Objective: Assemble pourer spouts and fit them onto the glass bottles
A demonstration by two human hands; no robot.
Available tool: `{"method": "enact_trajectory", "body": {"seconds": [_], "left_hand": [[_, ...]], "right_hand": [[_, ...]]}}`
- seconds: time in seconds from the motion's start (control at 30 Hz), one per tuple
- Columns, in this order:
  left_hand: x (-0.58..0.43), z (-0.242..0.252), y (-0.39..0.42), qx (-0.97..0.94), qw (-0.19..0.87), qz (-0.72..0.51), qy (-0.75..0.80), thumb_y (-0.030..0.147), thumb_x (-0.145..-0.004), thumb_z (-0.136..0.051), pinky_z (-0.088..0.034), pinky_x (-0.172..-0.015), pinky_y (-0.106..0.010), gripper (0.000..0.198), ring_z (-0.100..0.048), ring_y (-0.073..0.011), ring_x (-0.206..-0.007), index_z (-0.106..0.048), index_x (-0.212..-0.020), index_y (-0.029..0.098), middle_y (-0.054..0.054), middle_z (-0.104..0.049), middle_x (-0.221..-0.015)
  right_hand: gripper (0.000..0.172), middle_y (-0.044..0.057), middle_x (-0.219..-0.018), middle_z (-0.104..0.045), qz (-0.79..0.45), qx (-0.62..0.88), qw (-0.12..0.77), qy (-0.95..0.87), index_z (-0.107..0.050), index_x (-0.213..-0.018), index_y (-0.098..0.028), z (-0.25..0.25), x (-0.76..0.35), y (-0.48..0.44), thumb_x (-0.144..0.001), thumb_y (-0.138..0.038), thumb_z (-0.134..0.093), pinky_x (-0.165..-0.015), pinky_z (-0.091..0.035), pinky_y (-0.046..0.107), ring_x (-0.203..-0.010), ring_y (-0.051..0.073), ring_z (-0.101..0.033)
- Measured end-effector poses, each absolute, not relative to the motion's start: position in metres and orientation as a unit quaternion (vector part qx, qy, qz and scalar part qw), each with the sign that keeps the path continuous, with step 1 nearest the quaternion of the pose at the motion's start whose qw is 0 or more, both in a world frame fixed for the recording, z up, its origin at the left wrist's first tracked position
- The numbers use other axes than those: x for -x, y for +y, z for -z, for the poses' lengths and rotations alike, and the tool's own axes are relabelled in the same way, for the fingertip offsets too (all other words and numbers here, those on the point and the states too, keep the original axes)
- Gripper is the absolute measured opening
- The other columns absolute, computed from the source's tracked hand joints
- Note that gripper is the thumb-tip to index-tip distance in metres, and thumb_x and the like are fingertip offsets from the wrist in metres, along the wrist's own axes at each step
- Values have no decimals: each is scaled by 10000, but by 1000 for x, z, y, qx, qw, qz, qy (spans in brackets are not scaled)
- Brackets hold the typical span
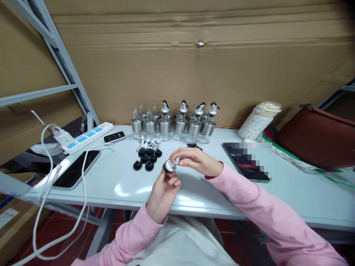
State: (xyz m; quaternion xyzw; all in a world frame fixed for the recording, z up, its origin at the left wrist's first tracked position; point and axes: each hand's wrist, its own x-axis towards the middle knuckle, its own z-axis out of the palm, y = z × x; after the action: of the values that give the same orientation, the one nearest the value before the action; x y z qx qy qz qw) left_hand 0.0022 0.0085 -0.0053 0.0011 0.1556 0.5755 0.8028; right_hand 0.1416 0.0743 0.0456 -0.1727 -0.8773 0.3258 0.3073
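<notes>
Over the near middle of the white table (116,184), both my hands hold one small silver pourer cap with a black stopper (169,166). My left hand (163,192) grips it from below with curled fingers. My right hand (194,160) pinches its top from the right. Just beyond lie several black rubber stoppers (146,159) and a small pile of silver spout parts (146,143). Behind them stand several glass bottles with steel sleeves (172,125); some on the right carry pourer tops.
A phone (76,169) on a white cable, a white power strip (87,137) and a small black remote (114,137) lie at the left. A dark tablet (244,162), a dotted flask (257,120) and a brown bag (316,136) sit at the right. Cardboard backs the table.
</notes>
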Motion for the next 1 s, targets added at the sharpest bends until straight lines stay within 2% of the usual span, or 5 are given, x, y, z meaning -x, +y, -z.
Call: {"method": "enact_trajectory", "body": {"seconds": [0.2, 0.53, 0.77, 0.9, 1.0], "left_hand": [[-2, 5, 8, 12, 795, -586, 157, 199, -927, -335, -358, -459, -169, 256, -383, -36, -449, -537, -791, 122, 29, -421, -617], [-2, 5, 6, -30, 771, -611, 178, 189, -870, -475, -384, -502, -172, 98, -414, -46, -498, -546, -840, 128, 12, -477, -654], [6, 2, 1, -193, 682, -669, 224, 218, -715, -680, -436, -628, -225, 195, -544, -111, -737, -492, -758, 195, 2, -579, -876], [7, -2, -4, -275, 672, -646, 235, 267, -732, -655, -447, -666, -264, 168, -568, -166, -807, -531, -804, 180, -41, -588, -909], [13, -10, -9, -376, 603, -652, 264, 177, -695, -681, -437, -714, -256, 154, -568, -170, -810, -582, -813, 166, -53, -593, -902]], "right_hand": [[247, 96, -999, -619, -300, 178, 299, -888, -610, -985, -171, -47, -138, 72, -869, -332, -462, -836, -454, 310, -932, 162, -570], [304, 108, -1004, -622, -439, 210, 289, -825, -610, -1014, -127, -40, -149, 78, -840, -352, -504, -804, -475, 302, -895, 156, -591], [332, -8, -602, -534, -536, 254, 312, -742, -603, -818, -110, -28, -138, 76, -789, -437, -552, -571, -442, 223, -531, 68, -490], [382, -27, -564, -503, -563, 244, 292, -733, -566, -764, -114, -28, -138, 77, -772, -496, -546, -551, -406, 223, -508, 64, -453], [411, -26, -542, -498, -557, 242, 273, -746, -536, -694, -125, -29, -141, 77, -788, -523, -506, -565, -387, 228, -512, 70, -450]]}}
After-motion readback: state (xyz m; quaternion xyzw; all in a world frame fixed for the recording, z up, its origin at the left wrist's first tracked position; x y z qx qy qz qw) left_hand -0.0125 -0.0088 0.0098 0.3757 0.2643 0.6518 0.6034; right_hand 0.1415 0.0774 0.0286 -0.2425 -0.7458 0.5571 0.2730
